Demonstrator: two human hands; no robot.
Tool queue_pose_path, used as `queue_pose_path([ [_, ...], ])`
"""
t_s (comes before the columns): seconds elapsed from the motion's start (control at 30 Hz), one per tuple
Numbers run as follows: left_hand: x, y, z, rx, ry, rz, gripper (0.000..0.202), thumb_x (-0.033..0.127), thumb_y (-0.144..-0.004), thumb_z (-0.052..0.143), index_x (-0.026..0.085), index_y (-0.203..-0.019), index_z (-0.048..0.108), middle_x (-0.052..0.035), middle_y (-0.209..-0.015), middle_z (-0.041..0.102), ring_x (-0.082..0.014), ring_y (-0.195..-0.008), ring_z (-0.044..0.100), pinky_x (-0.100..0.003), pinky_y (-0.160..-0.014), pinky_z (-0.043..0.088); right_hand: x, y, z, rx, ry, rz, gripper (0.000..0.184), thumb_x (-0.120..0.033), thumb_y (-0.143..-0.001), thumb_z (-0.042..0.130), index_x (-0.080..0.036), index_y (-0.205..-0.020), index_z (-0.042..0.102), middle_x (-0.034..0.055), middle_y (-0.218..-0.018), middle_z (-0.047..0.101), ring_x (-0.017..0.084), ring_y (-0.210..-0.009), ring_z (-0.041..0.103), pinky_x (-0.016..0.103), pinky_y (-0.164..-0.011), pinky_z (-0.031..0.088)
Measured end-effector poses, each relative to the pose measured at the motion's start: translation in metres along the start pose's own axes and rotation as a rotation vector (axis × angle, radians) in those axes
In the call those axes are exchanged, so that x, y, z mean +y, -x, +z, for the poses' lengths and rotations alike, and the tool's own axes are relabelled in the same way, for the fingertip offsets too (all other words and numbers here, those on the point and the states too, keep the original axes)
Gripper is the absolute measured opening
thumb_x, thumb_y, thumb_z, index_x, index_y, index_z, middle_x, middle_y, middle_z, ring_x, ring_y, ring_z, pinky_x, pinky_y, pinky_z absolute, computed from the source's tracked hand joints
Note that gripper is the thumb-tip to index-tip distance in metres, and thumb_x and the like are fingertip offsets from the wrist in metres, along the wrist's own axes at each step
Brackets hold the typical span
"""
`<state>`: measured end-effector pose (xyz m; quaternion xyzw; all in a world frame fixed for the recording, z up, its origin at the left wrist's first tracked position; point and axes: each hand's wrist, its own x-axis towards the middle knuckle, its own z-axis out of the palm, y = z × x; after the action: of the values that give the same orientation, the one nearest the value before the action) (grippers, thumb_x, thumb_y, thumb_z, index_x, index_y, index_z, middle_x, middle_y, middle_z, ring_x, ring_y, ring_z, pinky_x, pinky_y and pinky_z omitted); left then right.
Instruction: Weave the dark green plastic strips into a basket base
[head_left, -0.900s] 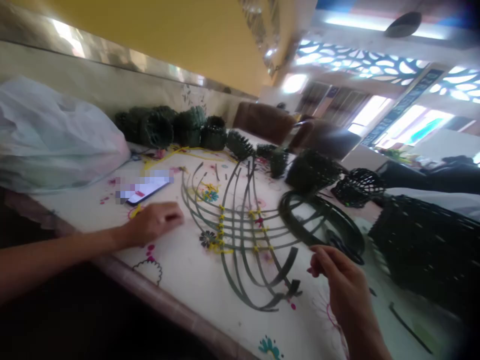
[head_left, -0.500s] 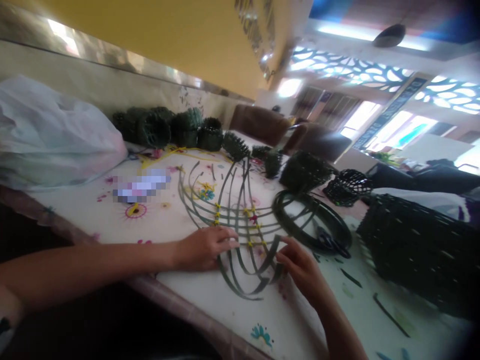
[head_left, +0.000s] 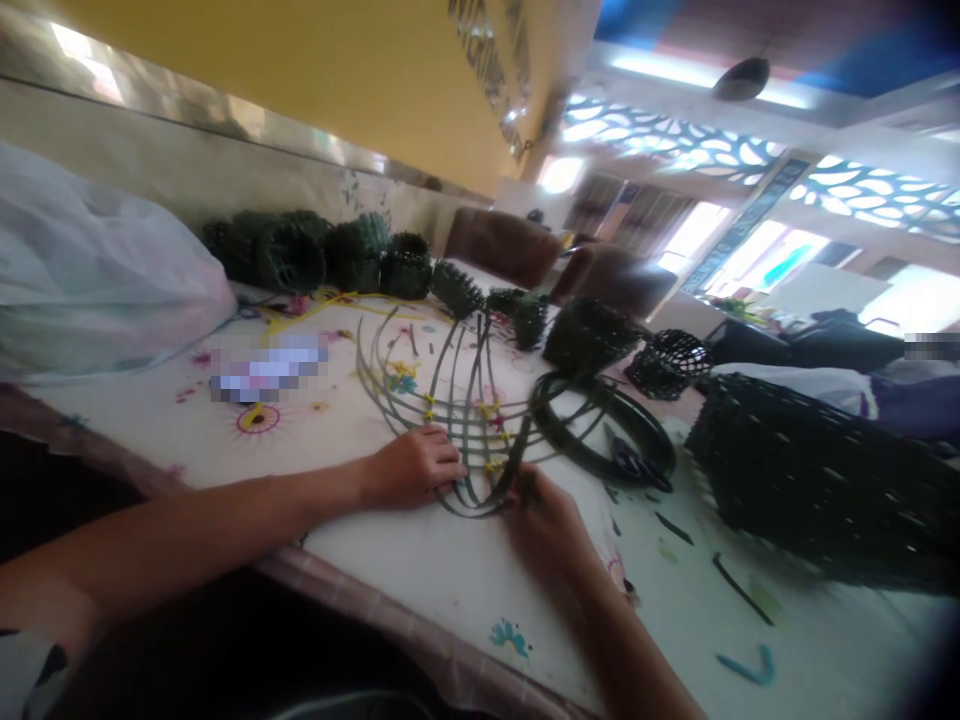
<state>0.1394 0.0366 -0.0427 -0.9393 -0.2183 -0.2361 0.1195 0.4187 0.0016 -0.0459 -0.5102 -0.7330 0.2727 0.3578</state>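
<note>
A loose lattice of dark green flat strips (head_left: 454, 424) lies on the white flowered tablecloth, with small yellow pieces at several crossings and long free ends curving outward. My left hand (head_left: 420, 468) is at the lattice's near left edge, its fingers curled closed over the strips. At the near right, my right hand (head_left: 551, 510) grips several strip ends and bends them upward into a loop; its fingertips are partly hidden. Beyond this hand rests a coil of the same green strip (head_left: 643, 420), with dark-handled scissors (head_left: 636, 460) lying in it.
Small dark green woven baskets (head_left: 358, 255) line the back. A large woven basket (head_left: 810, 480) lies at the right. A white plastic bag (head_left: 97, 270) sits at the left. Strip offcuts (head_left: 742, 590) and a bent blue piece (head_left: 754, 668) lie at the front right.
My right hand has moved left, closer to my left hand, drawing the bent strip ends inward. My left hand stays at the lattice's edge. The view has shifted slightly to the right.
</note>
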Motion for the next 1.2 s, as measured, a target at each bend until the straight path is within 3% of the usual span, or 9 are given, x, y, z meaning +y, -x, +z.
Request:
queue_pose_path([
  [0.2, -0.006, 0.000, 0.002, 0.042, -0.049, 0.015, 0.013, 0.017, -0.101, 0.061, 0.018, -0.094, 0.072, -0.0069, -0.092, 0.071, -0.0227, -0.087, 0.062, -0.041, -0.097, 0.049, -0.008, 0.005, 0.009, 0.098, 0.062, -0.044, 0.030, -0.037, -0.098, 0.059, -0.020, -0.099, 0.084, 0.0103, -0.094, 0.080, 0.023, -0.083, 0.073, 0.033, -0.075, 0.055],
  [0.5, -0.017, 0.002, 0.004, 0.033, -0.022, 0.026, 0.011, 0.012, -0.101, 0.062, 0.016, -0.094, 0.071, -0.0073, -0.092, 0.069, -0.0227, -0.088, 0.060, -0.037, -0.085, 0.049, -0.005, 0.003, 0.011, 0.096, 0.089, -0.077, 0.028, -0.031, -0.097, 0.060, -0.021, -0.108, 0.083, 0.0099, -0.103, 0.080, 0.023, -0.090, 0.073, 0.034, -0.084, 0.056],
  [0.6, -0.017, 0.002, 0.004, 0.000, -0.026, -0.008, 0.016, 0.007, -0.101, 0.058, 0.016, -0.094, 0.069, -0.0075, -0.092, 0.069, -0.0226, -0.088, 0.061, -0.037, -0.085, 0.049, -0.005, 0.003, 0.011, 0.101, 0.077, -0.062, 0.029, -0.028, -0.094, 0.058, -0.021, -0.106, 0.083, 0.0092, -0.100, 0.080, 0.023, -0.089, 0.072, 0.033, -0.083, 0.055],
  [0.77, -0.020, 0.003, 0.001, -0.033, -0.012, -0.016, 0.016, 0.005, -0.098, 0.058, 0.016, -0.093, 0.068, -0.0080, -0.092, 0.069, -0.0235, -0.087, 0.063, -0.038, -0.087, 0.051, -0.013, 0.003, 0.004, 0.120, 0.053, -0.051, 0.040, -0.022, -0.090, 0.053, -0.019, -0.118, 0.080, 0.0105, -0.112, 0.082, 0.025, -0.099, 0.074, 0.036, -0.092, 0.056],
  [0.9, -0.022, 0.005, -0.008, -0.040, 0.101, -0.021, 0.022, 0.004, -0.091, 0.060, 0.016, -0.106, 0.071, -0.0115, -0.105, 0.071, -0.0266, -0.100, 0.065, -0.043, -0.099, 0.054, -0.017, 0.002, -0.008, 0.209, 0.082, -0.028, 0.038, -0.034, -0.094, 0.055, -0.017, -0.117, 0.080, 0.0092, -0.094, 0.080, 0.022, -0.080, 0.070, 0.033, -0.077, 0.055],
  [1.03, -0.022, 0.016, -0.036, -0.046, 0.198, -0.002, 0.042, 0.007, -0.091, 0.062, 0.015, -0.132, 0.069, -0.0180, -0.132, 0.070, -0.0310, -0.123, 0.064, -0.049, -0.109, 0.055, -0.024, 0.004, -0.024, 0.415, 0.073, -0.024, 0.037, -0.040, -0.095, 0.057, -0.017, -0.113, 0.079, 0.0070, -0.083, 0.073, 0.020, -0.070, 0.063, 0.033, -0.069, 0.051],
  [1.13, -0.020, 0.030, -0.083, 0.010, 0.282, -0.059, 0.028, 0.016, -0.104, 0.057, 0.021, -0.126, 0.073, -0.0112, -0.129, 0.072, -0.0250, -0.124, 0.066, -0.043, -0.108, 0.056, -0.052, 0.012, -0.047, 0.544, 0.017, -0.057, 0.034, -0.044, -0.098, 0.060, -0.020, -0.115, 0.078, 0.0066, -0.090, 0.071, 0.019, -0.074, 0.063, 0.035, -0.073, 0.055],
  [1.2, -0.019, 0.038, -0.119, 0.121, 0.305, -0.250, 0.024, 0.028, -0.108, 0.061, 0.022, -0.127, 0.073, -0.0069, -0.133, 0.072, -0.0246, -0.126, 0.065, -0.047, -0.114, 0.053, -0.086, 0.023, -0.067, 0.594, -0.018, -0.206, 0.036, -0.047, -0.099, 0.066, -0.025, -0.125, 0.075, 0.0073, -0.105, 0.072, 0.022, -0.092, 0.069, 0.039, -0.087, 0.058],
])
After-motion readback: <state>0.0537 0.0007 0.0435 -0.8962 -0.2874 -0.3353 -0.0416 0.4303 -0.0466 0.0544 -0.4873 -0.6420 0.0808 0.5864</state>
